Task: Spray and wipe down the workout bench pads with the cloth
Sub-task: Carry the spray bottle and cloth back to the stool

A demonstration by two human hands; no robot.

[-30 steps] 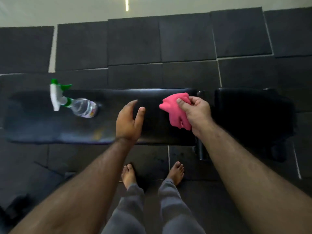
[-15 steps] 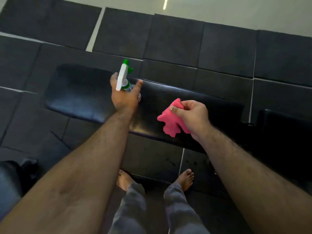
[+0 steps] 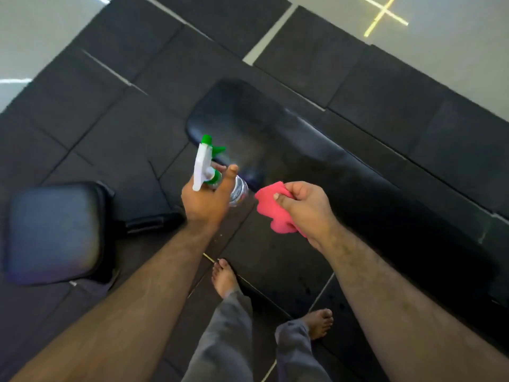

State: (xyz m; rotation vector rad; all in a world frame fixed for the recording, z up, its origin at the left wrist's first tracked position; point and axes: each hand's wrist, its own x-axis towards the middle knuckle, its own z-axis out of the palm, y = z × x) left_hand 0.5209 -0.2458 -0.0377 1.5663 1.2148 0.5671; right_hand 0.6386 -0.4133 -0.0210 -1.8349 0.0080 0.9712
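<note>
The long black bench pad (image 3: 316, 161) runs diagonally from the upper middle to the right edge. My left hand (image 3: 205, 201) grips a clear spray bottle (image 3: 209, 166) with a white and green trigger head, lifted just off the pad's near left end, nozzle pointing away from me. My right hand (image 3: 305, 208) pinches a crumpled pink cloth (image 3: 271, 208) beside the bottle, above the floor in front of the pad. The bottle's lower body is partly hidden by my fingers.
A second black padded seat (image 3: 52, 232) on a dark frame stands at the left. Dark rubber floor tiles (image 3: 124, 111) cover the ground, with pale floor beyond. My bare feet (image 3: 225, 277) stand close to the bench's near side.
My left hand reached to the bottle lying on the pad, took hold of it and lifted it. The view swung left, so the bench now runs diagonally. The right hand still holds the cloth.
</note>
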